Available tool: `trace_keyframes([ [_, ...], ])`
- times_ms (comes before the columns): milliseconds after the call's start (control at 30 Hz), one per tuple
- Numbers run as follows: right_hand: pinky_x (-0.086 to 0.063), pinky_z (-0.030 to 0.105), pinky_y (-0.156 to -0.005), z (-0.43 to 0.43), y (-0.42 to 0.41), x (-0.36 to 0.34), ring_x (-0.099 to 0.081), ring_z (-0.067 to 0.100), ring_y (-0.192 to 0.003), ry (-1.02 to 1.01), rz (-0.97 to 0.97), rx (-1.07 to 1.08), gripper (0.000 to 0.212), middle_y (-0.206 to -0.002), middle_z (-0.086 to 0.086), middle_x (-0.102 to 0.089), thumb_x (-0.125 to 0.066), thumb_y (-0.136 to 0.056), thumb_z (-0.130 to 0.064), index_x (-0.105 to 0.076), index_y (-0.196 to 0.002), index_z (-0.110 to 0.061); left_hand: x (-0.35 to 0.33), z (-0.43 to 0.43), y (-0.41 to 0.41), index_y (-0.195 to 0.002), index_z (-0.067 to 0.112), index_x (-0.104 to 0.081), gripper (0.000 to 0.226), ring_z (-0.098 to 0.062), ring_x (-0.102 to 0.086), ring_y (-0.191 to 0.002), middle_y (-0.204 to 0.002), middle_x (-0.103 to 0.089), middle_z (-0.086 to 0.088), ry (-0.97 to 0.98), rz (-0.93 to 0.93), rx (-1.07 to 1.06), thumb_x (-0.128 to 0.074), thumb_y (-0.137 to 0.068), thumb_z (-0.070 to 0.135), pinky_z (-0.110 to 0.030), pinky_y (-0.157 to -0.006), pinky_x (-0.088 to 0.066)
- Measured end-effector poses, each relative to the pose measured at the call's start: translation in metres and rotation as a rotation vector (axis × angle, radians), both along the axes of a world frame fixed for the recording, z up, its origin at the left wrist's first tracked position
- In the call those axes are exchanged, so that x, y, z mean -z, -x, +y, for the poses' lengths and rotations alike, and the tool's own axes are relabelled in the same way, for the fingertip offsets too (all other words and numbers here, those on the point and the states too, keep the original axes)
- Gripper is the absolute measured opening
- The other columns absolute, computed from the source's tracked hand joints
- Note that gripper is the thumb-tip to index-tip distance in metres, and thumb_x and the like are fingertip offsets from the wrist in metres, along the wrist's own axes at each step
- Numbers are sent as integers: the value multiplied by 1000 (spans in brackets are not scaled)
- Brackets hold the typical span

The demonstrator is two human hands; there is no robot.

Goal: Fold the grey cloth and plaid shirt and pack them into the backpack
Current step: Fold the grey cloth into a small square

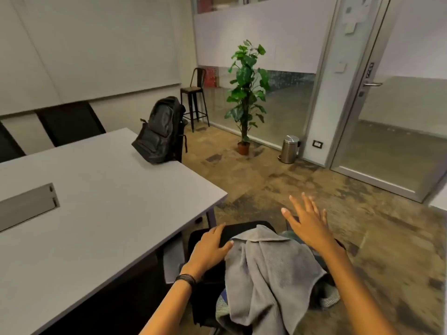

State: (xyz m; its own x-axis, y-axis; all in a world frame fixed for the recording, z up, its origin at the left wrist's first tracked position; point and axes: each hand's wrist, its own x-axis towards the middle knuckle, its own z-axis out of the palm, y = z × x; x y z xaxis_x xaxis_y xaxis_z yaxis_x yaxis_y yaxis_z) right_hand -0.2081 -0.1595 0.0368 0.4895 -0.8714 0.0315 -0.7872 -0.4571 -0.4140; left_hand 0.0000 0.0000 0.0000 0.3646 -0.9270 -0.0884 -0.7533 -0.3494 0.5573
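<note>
Mottled brown carpet (314, 189) runs across this glass-walled meeting room, and a long grey table (96, 201) fills its left side.

Closest to me, a black chair (242, 232) stands just off the table's right edge. The grey cloth (268, 274) is heaped over it unfolded, one hem lying along the chair's top edge and the rest hanging down toward the person. Under it the plaid shirt (330, 299) shows only as a crumpled patch at the cloth's lower right and another scrap at its lower left.

The left hand (210, 247), with a dark band (186, 279) on its wrist, rests flat on the chair beside the cloth. Its fingers are loosely spread and grip nothing, and its thumb reaches the cloth's edge. The right hand (307, 223) hovers over the chair's far right side with fingers splayed wide apart, holding nothing.

Farther along the table, a metal cable hatch (26, 204) sits flush in its surface near the left edge. The black backpack (160, 131) stands upright at the far right corner, leaning a little; I cannot tell whether it is zipped.

Beyond it, dark office chairs (70, 124) line the table's far side. A tall metal stool (194, 97) stands in the room's corner. A potted plant (246, 93) and a small steel pedal bin (290, 148) stand along the glass partition, beside a glass door (387, 117).
</note>
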Motion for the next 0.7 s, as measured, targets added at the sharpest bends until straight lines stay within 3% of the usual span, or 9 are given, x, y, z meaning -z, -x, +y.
trace_keyframes([
  [200, -1, 54, -115, 5, 42, 29, 2, 25, -145, -316, 154, 47, 61, -158, 3, -1, -22, -92, -61, -24, -146, -31, 15, -3, 19, -145, 21, -28, 60, -25, -42, -131, -147, -39, -4, -287, 96, 42, -35, -94, 53, -35, -105, -35],
  [300, -5, 52, -114, 7, 61, 39, 1, 22, -145, -306, 147, 44, 54, -158, 0, -2, -26, -96, -54, -27, -144, -31, 19, -7, 24, -137, 21, -39, 50, -25, -46, -126, -141, -46, -4, -297, 108, 46, -30, -97, 49, -35, -102, -36],
  [533, -15, 45, -113, 13, 77, 44, 0, 27, -144, -314, 19, 49, 49, -157, 1, -4, -39, -97, -41, -28, -143, -30, 24, -10, 34, -132, 21, -46, 47, -24, -50, -122, -135, -52, -4, -269, 39, 5, -23, -99, 45, -34, -97, -37],
  [700, -13, 49, -114, 21, 70, 54, -5, 27, -144, -228, -29, 109, 48, -157, 5, -5, -36, -97, -42, -30, -143, -26, 29, -12, 33, -117, 23, -58, 50, -23, -55, -113, -127, -58, -3, -208, 107, -77, -19, -98, 48, -36, -96, -39],
])
